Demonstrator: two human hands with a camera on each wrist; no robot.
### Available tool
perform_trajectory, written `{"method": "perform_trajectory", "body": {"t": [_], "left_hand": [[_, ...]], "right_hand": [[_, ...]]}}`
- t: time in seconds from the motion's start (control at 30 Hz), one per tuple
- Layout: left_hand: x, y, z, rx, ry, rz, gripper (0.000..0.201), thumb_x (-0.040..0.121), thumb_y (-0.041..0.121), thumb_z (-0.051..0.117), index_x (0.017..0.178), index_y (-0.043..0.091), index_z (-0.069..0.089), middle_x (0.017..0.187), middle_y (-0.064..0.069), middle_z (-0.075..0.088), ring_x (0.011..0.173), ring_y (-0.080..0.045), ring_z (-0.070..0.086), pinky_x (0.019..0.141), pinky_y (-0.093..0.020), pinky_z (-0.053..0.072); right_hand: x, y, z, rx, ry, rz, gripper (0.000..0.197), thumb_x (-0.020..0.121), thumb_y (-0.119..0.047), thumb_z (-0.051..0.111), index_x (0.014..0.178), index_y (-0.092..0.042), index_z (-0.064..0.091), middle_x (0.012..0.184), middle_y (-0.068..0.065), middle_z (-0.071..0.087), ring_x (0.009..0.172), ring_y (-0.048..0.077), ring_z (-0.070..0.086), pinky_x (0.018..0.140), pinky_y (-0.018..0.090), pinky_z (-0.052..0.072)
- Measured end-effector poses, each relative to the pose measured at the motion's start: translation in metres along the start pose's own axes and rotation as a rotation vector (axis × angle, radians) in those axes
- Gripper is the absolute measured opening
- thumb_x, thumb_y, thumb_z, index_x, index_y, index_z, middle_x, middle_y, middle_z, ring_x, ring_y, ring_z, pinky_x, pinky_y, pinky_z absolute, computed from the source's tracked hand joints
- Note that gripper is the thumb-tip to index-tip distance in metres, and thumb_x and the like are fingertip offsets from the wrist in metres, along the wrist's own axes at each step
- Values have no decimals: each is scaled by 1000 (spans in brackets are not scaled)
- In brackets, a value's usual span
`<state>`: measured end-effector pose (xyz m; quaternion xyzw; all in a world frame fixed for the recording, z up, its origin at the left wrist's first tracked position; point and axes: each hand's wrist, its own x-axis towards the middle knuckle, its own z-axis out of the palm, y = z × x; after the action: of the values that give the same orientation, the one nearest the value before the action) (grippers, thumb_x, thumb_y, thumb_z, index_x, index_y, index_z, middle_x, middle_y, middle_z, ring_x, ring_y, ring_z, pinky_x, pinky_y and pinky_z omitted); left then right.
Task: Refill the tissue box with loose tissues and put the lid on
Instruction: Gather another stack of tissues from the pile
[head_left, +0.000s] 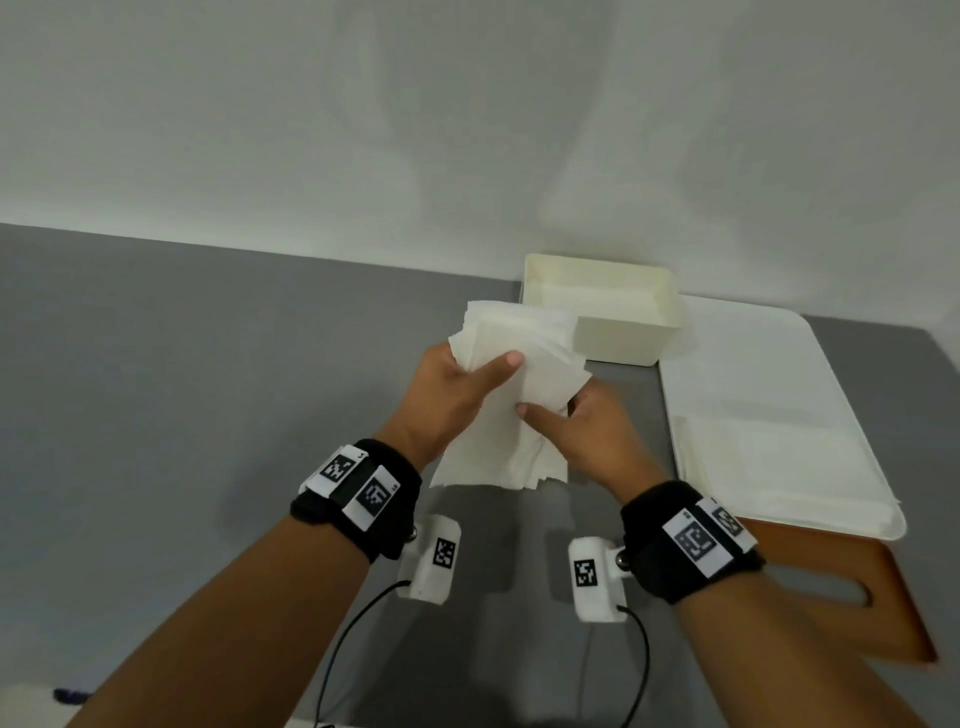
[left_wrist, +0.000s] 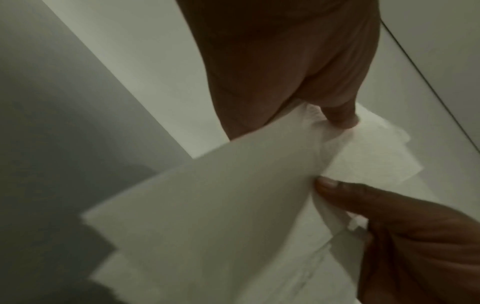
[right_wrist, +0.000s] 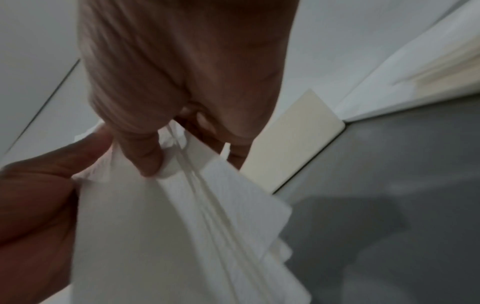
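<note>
Both hands hold a stack of loose white tissues (head_left: 524, 364) above the grey table, just in front of the open cream tissue box (head_left: 623, 332). My left hand (head_left: 488, 374) grips the stack's upper left part, thumb on top. My right hand (head_left: 550, 415) pinches its lower right edge. The tissues' lower ends hang down and fan out. In the left wrist view my left hand (left_wrist: 285, 82) holds the tissues (left_wrist: 207, 205). The right wrist view shows my right hand (right_wrist: 166, 131) pinching the sheets (right_wrist: 168, 226) beside the box (right_wrist: 293, 144). The brown wooden lid (head_left: 841, 597) with a slot lies at the right.
A white tray (head_left: 753, 353) lies right of the box and carries a flat pile of more tissues (head_left: 769, 467). Its near edge overlaps the lid. A pale wall rises right behind the table. Bare grey tabletop (head_left: 182, 389) stretches to the left.
</note>
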<state>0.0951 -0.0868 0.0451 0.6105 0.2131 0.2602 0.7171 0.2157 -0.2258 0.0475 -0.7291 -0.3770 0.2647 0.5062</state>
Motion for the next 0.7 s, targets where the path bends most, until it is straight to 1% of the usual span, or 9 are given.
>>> {"method": "perform_trajectory", "body": {"t": [0.07,0.2,0.27,0.33,0.43,0.5,0.57,0.63,0.7], "left_hand": [[0,1,-1,-20,-5,9,37,87,22,79,120,8,71,116,-12,76,108,-31,73,93,-51,59],[0,-5,2,-8,5,-5,37,79,16,84,112,3,73,109,-13,78,101,-29,75,84,-39,60],[-1,-10,5,32,17,-2,30,82,14,84,108,6,74,104,-10,79,95,-25,75,80,-37,59],[-1,-12,4,44,50,27,35,80,18,86,110,7,73,105,-9,78,97,-27,75,81,-39,60],[-2,-11,-6,14,84,50,57,72,24,88,121,6,66,112,-10,77,104,-30,74,88,-41,61],[-5,-17,-13,36,78,29,52,77,19,86,123,9,64,113,-7,77,104,-26,74,87,-39,61],[-11,-27,-11,96,92,23,42,83,24,81,121,14,66,113,-4,76,101,-19,74,82,-35,60],[-15,-39,-3,124,111,32,42,85,34,77,121,15,68,114,-4,76,102,-17,74,83,-36,59],[-16,-46,6,145,127,35,38,90,33,73,123,17,68,115,-2,76,106,-19,73,89,-41,60]], "right_hand": [[3,-2,-2,-7,17,-21,33,89,-12,72,118,-26,67,109,-10,74,97,1,69,81,20,57],[6,8,12,31,26,21,39,86,4,66,110,-26,61,94,-15,69,81,-8,66,66,11,52],[5,15,23,48,29,58,38,87,8,64,107,-25,60,90,-18,65,80,-3,64,64,9,51],[5,15,25,88,64,52,38,86,8,64,98,-27,63,89,-17,66,82,-1,64,65,8,52],[10,7,15,142,145,-9,43,84,4,69,97,-36,66,96,-11,72,89,0,69,75,17,57],[13,3,9,198,169,-35,38,82,0,72,101,-33,69,98,-7,75,93,9,71,77,27,60],[14,4,12,257,166,-19,36,80,-2,70,105,-26,69,99,-4,76,94,14,72,77,31,61],[14,8,22,274,148,21,38,82,3,69,106,-26,68,97,-7,76,91,9,72,76,29,59],[14,9,31,244,141,25,39,82,3,70,100,-32,70,92,-13,77,88,3,72,74,27,57]]}}
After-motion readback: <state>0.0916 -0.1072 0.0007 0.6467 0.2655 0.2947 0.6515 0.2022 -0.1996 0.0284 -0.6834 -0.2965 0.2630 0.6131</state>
